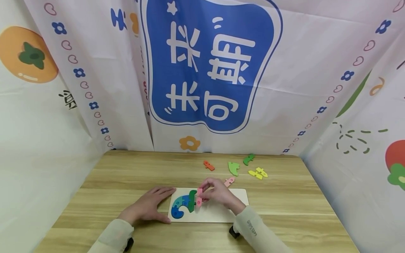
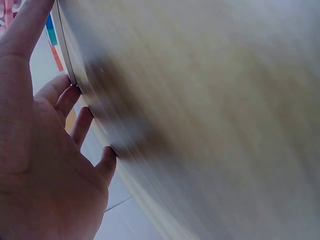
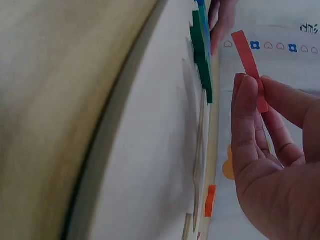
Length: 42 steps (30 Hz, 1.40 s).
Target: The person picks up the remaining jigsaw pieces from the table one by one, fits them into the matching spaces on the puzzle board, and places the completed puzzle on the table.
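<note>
My right hand (image 1: 216, 193) pinches a pink puzzle piece (image 1: 199, 202) between thumb and fingertips. In the right wrist view that piece (image 3: 244, 50) stands on edge, raised off the pale puzzle board (image 1: 221, 214). Joined blue and teal pieces (image 1: 178, 206) form a curve at the board's left end. A dark green piece (image 1: 192, 200) adjoins them, close beside the pink one. My left hand (image 1: 145, 206) lies at the board's left edge, thumb near the front corner and fingers near the back corner. Its fingertips touch the table in the left wrist view.
Behind the board lie a second pink piece (image 1: 230, 181), an orange-red piece (image 1: 209, 165), a light green piece (image 1: 233, 168), a green piece (image 1: 248, 159) and two yellow pieces (image 1: 255, 174). Printed cloth (image 1: 202, 140) hangs around the wooden table (image 1: 133, 175).
</note>
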{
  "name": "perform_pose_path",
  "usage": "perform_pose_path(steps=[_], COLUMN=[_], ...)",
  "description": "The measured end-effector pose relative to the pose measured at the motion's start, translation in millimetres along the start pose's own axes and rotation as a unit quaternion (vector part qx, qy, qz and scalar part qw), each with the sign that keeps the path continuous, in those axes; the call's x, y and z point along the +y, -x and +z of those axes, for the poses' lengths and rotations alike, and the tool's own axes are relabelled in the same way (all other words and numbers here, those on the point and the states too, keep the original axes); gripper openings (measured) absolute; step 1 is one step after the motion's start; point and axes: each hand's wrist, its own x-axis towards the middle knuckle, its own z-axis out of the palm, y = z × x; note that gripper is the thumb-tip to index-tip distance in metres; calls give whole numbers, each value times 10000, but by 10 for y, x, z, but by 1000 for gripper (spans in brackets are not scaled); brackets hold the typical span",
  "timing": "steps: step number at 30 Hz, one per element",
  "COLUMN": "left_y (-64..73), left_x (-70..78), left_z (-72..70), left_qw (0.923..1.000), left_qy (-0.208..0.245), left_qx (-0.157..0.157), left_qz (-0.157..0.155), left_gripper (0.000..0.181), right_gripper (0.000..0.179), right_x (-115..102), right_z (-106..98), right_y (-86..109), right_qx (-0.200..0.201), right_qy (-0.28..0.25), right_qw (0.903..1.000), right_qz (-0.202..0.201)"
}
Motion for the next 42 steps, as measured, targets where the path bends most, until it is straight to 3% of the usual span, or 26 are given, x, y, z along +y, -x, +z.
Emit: perform_pose_path(steps=[7, 28, 42], left_y=[11, 4, 6], left_x=[1, 22, 8], left_z=[2, -4, 4], left_qw=[10000, 10000, 10000], left_qy=[41, -46, -7], left_qx=[7, 8, 17], left_qz=[-20, 28, 17], left_gripper=[111, 111, 112], right_gripper=[20, 21, 20], right_x=[29, 94, 97], right_z=[91, 196, 209], right_y=[4, -30, -36], right_qx=[122, 113, 337], right_qy=[398, 563, 1179], right_qw=[9991, 9983, 9925], right_qz=[36, 50, -11])
